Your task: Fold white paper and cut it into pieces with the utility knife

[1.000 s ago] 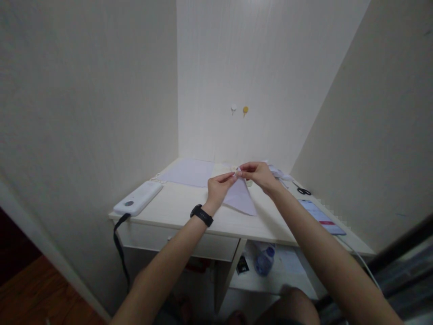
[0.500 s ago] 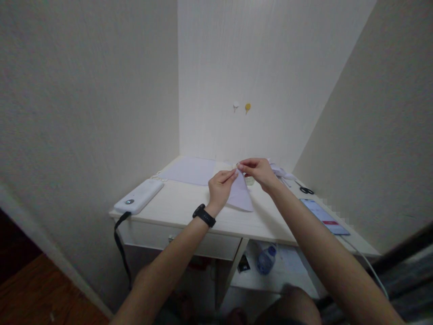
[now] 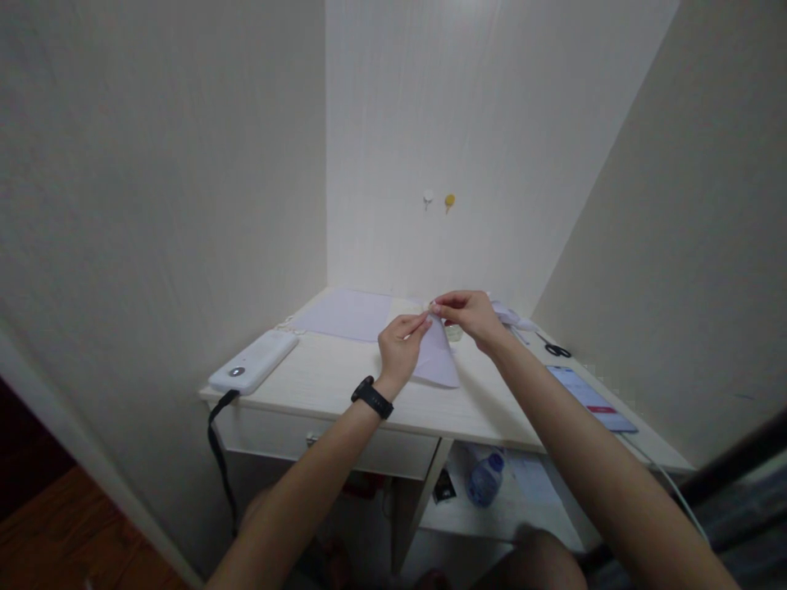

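A folded piece of pale lilac paper (image 3: 438, 360) hangs over the desk, its wide lower edge close to the desktop. My left hand (image 3: 401, 344), with a black watch on the wrist, pinches the paper near its narrow top. Right beside it, the fingertips of my right hand (image 3: 468, 318) are closed on the same top end. The fingers cover the exact fold there. Behind the paper, a small clear container (image 3: 453, 331) shows in part below my right hand.
A flat lilac sheet (image 3: 344, 315) lies at the back left. Near the left edge sits a white power bank (image 3: 253, 362) with a black strap. To the right are crumpled paper (image 3: 511, 316), black scissors (image 3: 557, 350) and a phone (image 3: 591, 399). A bottle (image 3: 485, 479) lies on the shelf below.
Both hands stay pinched at the top of the paper, with only slight finger movement. The whole view has shifted a little, so everything appears slightly lower.
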`<state>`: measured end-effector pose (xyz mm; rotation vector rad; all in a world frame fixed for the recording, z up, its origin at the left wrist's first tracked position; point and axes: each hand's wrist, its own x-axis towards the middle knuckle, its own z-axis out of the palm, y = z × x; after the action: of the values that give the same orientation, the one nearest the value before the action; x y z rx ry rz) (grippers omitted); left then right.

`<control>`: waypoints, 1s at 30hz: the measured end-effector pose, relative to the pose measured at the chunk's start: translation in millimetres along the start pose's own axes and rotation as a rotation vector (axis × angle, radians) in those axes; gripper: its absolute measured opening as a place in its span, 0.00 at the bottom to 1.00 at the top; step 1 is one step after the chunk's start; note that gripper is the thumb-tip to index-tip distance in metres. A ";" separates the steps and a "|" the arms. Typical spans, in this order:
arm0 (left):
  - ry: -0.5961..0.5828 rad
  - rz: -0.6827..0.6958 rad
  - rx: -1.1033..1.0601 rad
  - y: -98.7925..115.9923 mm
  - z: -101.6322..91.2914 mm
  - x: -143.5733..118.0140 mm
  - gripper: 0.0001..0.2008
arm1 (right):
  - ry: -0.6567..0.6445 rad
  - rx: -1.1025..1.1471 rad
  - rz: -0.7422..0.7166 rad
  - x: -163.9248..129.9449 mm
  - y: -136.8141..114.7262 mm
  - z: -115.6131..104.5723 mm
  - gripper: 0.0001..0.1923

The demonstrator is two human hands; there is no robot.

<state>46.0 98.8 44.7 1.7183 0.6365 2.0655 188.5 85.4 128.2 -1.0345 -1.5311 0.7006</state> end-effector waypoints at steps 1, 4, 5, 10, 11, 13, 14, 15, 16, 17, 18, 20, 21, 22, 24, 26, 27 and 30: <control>0.001 0.011 0.002 -0.1 -0.1 0.0 0.07 | 0.001 0.004 0.000 0.3 0.0 0.1 0.21; 0.003 0.022 0.007 0.1 -0.4 -0.4 0.07 | 0.005 0.006 0.001 1.3 0.0 -0.3 0.21; 0.002 0.020 0.010 0.3 -0.6 -0.6 0.07 | 0.003 0.003 0.001 1.6 -0.1 -0.5 0.20; -0.008 0.028 0.014 1.9 -0.9 -0.8 0.07 | -0.001 -0.007 -0.003 2.4 -1.7 -0.6 0.20; -0.009 0.035 0.014 1.9 -0.8 -0.8 0.08 | 0.004 -0.009 -0.002 2.4 -2.1 -0.2 0.20; -0.007 0.052 0.012 1.3 -0.4 -0.7 0.08 | 0.016 -0.016 0.000 2.5 -2.9 0.8 0.20; -0.003 0.062 0.011 0.8 -0.1 -0.7 0.09 | 0.020 -0.021 0.001 2.5 -3.4 1.3 0.20; -0.001 0.071 0.008 0.2 0.1 -0.7 0.08 | 0.024 -0.026 0.001 2.5 -3.9 1.8 0.20; 0.003 0.078 0.005 -0.4 0.2 -0.7 0.08 | 0.026 -0.031 0.003 2.5 -4.4 2.2 0.20; 0.005 0.084 0.003 -0.9 0.3 -0.6 0.08 | 0.027 -0.036 0.003 2.5 -4.9 2.5 0.20; 0.005 0.087 0.002 -1.3 0.3 -0.6 0.08 | 0.026 -0.041 0.003 2.6 -5.5 2.7 0.20; 0.002 0.090 0.005 -1.4 0.2 -0.5 0.08 | 0.031 -0.054 0.001 2.6 -6.4 3.0 0.20; 0.000 0.090 0.008 -1.3 0.1 -0.5 0.08 | 0.035 -0.059 0.001 2.5 -6.9 3.1 0.20; -0.003 0.089 0.011 -1.0 0.0 -0.5 0.09 | 0.039 -0.061 0.001 2.5 -7.3 3.2 0.19; -0.011 0.085 0.015 -0.4 -0.1 -0.6 0.09 | 0.046 -0.061 0.004 2.3 -8.1 3.5 0.19; -0.015 0.081 0.015 -0.2 -0.3 -0.8 0.09 | 0.047 -0.061 0.005 2.1 -8.8 3.8 0.18; -0.018 0.078 0.014 -0.2 -0.3 -0.8 0.09 | 0.050 -0.065 0.005 2.0 -9.2 4.0 0.18; -0.023 0.071 0.013 -0.9 -0.3 -1.0 0.09 | 0.059 -0.074 0.013 2.0 -10.1 4.5 0.17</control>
<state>45.9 98.9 43.3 1.7934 0.5909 2.0911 181.7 83.2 136.8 -1.1119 -1.5101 0.6212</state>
